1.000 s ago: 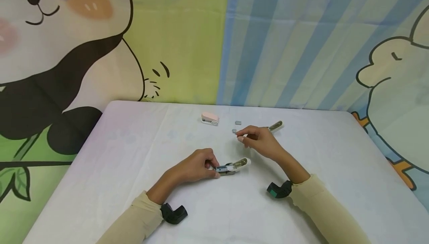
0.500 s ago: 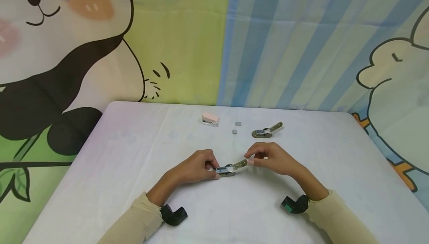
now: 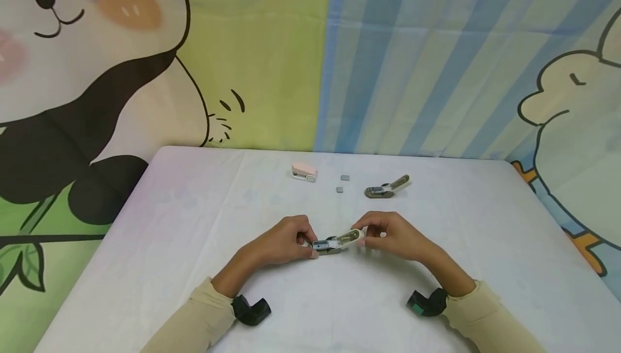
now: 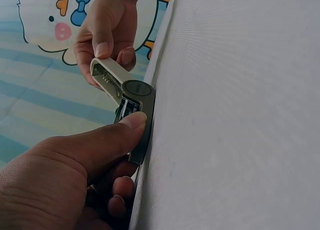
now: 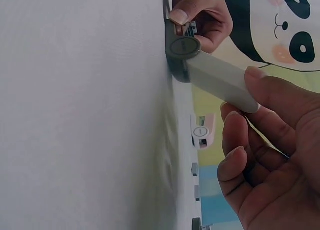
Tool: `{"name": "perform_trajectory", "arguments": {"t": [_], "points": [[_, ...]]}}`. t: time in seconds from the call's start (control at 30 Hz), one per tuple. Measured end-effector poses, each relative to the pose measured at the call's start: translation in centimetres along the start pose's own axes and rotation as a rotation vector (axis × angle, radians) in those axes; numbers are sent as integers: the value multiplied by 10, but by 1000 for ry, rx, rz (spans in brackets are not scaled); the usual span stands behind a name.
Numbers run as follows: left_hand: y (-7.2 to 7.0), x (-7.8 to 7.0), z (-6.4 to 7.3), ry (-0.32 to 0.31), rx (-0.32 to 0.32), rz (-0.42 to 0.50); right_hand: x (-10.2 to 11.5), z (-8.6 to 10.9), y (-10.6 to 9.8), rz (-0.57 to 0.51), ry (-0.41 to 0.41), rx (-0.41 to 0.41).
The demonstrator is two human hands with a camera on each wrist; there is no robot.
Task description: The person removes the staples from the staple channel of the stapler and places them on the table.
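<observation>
Left hand pinches the base of an unfolded stapler, right hand its raised cover just beside; working that cover seems in hand, calling next for a steady base.

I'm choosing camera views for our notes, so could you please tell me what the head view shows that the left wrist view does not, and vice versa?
Only the head view shows the pink stapler, two small grey blocks, the far open stapler and the printed panda. Only the left wrist view shows the printed blue bow. Both show the near open stapler, the left hand gripping one end, the right hand at the other, and the white tablecloth.
</observation>
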State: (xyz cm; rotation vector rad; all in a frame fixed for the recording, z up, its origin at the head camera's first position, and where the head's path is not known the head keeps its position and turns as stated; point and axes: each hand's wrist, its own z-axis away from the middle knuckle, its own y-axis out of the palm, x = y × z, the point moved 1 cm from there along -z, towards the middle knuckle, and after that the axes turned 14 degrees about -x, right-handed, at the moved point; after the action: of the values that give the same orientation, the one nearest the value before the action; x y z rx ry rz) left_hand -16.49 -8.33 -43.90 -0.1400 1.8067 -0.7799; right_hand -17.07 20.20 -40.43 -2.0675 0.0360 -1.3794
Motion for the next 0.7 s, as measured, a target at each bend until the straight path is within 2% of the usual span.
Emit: {"name": "perform_trajectory", "arguments": {"t": [0.27,0.53,0.7], "points": [[1,-2,0,-11,5,-5,-4,7,1,-9,43,-4],[-2,1,1,3,-7,-4,0,4,6,-25,-33,-35],[-1,0,0,11,0,17,6,6,5,23,2,-46]]}}
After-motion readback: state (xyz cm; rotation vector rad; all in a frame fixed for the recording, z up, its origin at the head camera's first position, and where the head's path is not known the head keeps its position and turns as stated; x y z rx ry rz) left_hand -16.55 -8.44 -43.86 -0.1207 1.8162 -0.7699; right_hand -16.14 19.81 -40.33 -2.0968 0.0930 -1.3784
